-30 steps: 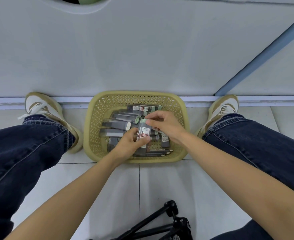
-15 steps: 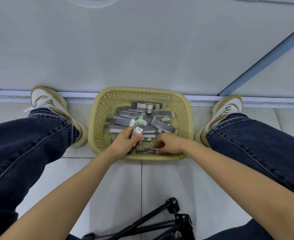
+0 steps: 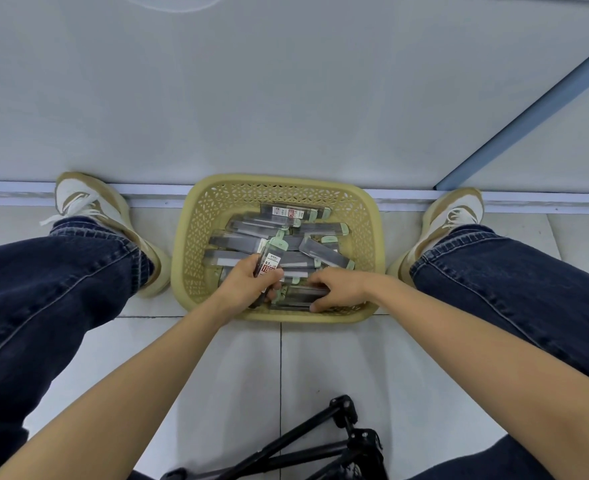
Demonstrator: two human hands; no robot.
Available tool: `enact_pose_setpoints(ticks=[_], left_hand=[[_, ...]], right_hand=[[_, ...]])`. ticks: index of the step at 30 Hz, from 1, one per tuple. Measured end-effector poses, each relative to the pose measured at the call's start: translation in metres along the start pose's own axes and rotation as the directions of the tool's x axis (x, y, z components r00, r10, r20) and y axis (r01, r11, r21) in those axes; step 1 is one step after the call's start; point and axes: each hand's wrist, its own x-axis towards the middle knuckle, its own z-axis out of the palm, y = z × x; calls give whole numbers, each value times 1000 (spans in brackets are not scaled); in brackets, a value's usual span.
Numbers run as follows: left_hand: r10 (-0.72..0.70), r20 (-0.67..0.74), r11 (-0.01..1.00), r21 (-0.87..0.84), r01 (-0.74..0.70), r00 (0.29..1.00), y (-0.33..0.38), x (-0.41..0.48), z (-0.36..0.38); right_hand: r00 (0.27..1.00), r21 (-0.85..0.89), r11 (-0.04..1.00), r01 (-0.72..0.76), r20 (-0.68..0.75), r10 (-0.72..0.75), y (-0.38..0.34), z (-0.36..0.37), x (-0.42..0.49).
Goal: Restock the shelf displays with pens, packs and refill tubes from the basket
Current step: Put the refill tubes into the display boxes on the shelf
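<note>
From the head view, a yellow lattice basket (image 3: 213, 216) sat on the tiled floor (image 3: 321, 375) against the foot of a pale grey panel (image 3: 286, 98), between the person's two tan-and-white shoes (image 3: 88, 209). Inside it lay a jumbled heap of loose tubes (image 3: 324, 252), dark and slim with pale green caps, pointing every which way. Both bare forearms reached down into the near half of the basket. The left hand (image 3: 248, 285) was curled around a labelled refill tube (image 3: 271, 261), held tilted upward above the heap with its red-and-white label facing the camera and its green cap on the far end. Just beside it, the right hand (image 3: 338, 292) lay low against the basket's near wall, its fingers and thumb wrapped around a dark tube (image 3: 301, 292) lying crosswise at the edge of the pile; whether that tube had left the pile could not be told. Legs in dark jeans (image 3: 43, 289) framed the scene on either side, and a black tripod (image 3: 348, 441) lay folded on the floor nearest the camera.
</note>
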Motion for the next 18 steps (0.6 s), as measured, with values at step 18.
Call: enact_pose_setpoints(ticks=[18], left_hand=[[-211, -24, 961, -189, 203, 977, 14, 0, -4]], right_hand=[[828, -133, 947, 293, -459, -321, -24, -8, -1]])
